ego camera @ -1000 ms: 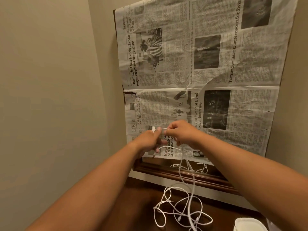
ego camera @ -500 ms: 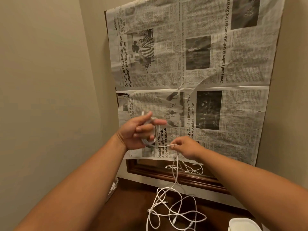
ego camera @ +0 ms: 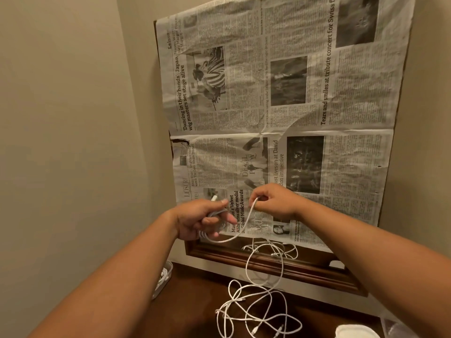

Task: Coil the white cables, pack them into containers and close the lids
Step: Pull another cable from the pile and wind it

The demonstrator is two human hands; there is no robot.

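My left hand (ego camera: pixel 200 219) grips a small coil of white cable (ego camera: pixel 214 228), with a connector end poking up above the fingers. My right hand (ego camera: pixel 274 201) pinches the same cable a little to the right, and a loop sags between the two hands. From the right hand the cable drops to a loose tangle of white cable (ego camera: pixel 256 311) on the dark wooden table (ego camera: pixel 190 308). A white container (ego camera: pixel 353 332) shows at the bottom right edge. Another container (ego camera: pixel 164 276) with white cable inside sits at the table's left edge, partly hidden by my left arm.
A newspaper sheet (ego camera: pixel 280 106) covers a wood-framed mirror (ego camera: pixel 280 267) leaning on the wall behind the table. The uncovered strip of mirror reflects the cables. Beige walls close in on the left and right.
My right hand has come up from lower down, carrying cable toward the left hand. The left hand has turned and closed around the coil, and the view has shifted left.
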